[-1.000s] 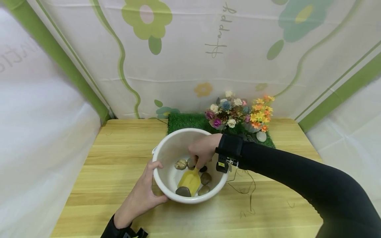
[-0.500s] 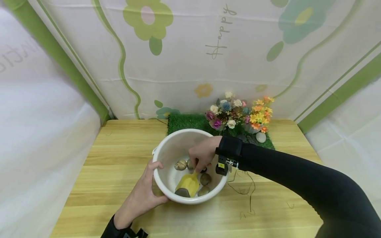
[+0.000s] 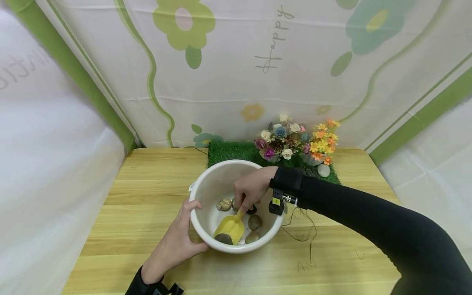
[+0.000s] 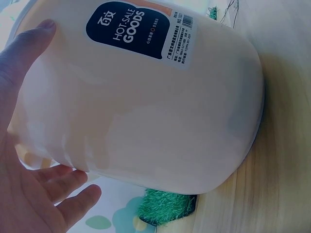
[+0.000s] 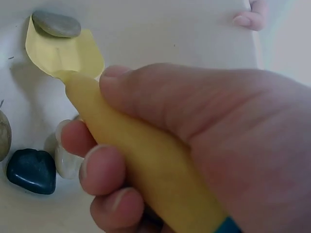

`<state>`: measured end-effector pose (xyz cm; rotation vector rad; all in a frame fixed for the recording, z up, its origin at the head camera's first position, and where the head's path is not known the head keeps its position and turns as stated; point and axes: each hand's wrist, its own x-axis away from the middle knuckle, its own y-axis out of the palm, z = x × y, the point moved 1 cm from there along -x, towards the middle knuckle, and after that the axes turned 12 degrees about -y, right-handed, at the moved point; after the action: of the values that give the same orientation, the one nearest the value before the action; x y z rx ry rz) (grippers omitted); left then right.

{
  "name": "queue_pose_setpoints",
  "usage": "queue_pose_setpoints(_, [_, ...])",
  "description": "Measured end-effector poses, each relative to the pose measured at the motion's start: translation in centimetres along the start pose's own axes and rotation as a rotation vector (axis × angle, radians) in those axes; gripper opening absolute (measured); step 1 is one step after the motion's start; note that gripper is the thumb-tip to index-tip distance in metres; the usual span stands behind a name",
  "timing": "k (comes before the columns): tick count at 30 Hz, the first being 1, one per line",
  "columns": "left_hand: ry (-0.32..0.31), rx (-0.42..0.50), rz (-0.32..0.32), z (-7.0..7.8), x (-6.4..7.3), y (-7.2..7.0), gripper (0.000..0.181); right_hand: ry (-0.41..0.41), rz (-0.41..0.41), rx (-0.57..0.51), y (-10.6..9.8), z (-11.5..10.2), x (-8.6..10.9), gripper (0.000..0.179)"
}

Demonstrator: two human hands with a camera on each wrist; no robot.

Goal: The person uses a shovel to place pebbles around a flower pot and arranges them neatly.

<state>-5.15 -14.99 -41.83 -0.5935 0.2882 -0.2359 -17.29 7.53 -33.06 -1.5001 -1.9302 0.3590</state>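
Observation:
A white plastic bucket (image 3: 217,180) stands on the wooden table, and my left hand (image 3: 181,235) grips its left rim, fingertips over the edge and thumb low on the outer wall. Inside the bucket, my right hand (image 3: 252,188) holds a yellow toy shovel (image 3: 232,225) by its handle, fingers wrapped round it in the right wrist view. A flat grey stone (image 5: 57,24) lies at the front of the shovel's blade, close to the near wall. Several other stones lie on the bucket floor, among them a speckled one (image 3: 224,204), a brown one (image 3: 255,222) and a glossy black one (image 5: 31,171).
Behind the bucket lies a green turf mat (image 3: 230,151). Mixed flowers (image 3: 282,141) and orange-yellow flowers (image 3: 322,141) stand on it, with a pale stone (image 3: 323,170) beside them. Thin wires (image 3: 309,235) lie on the table (image 3: 155,180) to the right. Printed fabric walls enclose the table.
The shovel's blade has slid a little left along the bucket floor, and the grey stone has moved left with it. My left hand stays on the rim.

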Motion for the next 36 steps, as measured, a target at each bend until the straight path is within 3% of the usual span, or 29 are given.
queue_pose_setpoints(9, [0.001, 0.007, 0.004, 0.0, 0.1, 0.0, 0.084, -0.050, -0.008, -0.041, -0.6, 0.6, 0.4, 0.023])
queue_pose_setpoints(16, [0.011, 0.013, 0.009, 0.1, 0.1, 0.0, 0.084, -0.041, -0.023, 0.050, -0.5, 3.2, 0.2, 0.018])
queue_pose_setpoints(25, [-0.001, -0.002, 0.009, 0.1, 0.1, 0.0, 0.084, 0.005, -0.020, -0.071, -0.2, 6.9, 0.1, 0.019])
queue_pose_setpoints(27, [-0.002, 0.003, 0.008, 0.1, 0.1, 0.0, 0.084, -0.002, -0.022, -0.086, -0.4, 6.6, 0.3, 0.020])
queue_pose_setpoints(36, [0.004, 0.001, 0.010, 0.2, 0.0, 0.1, 0.082, -0.058, 0.050, -0.053, -2.2, 0.2, 2.4, 0.020])
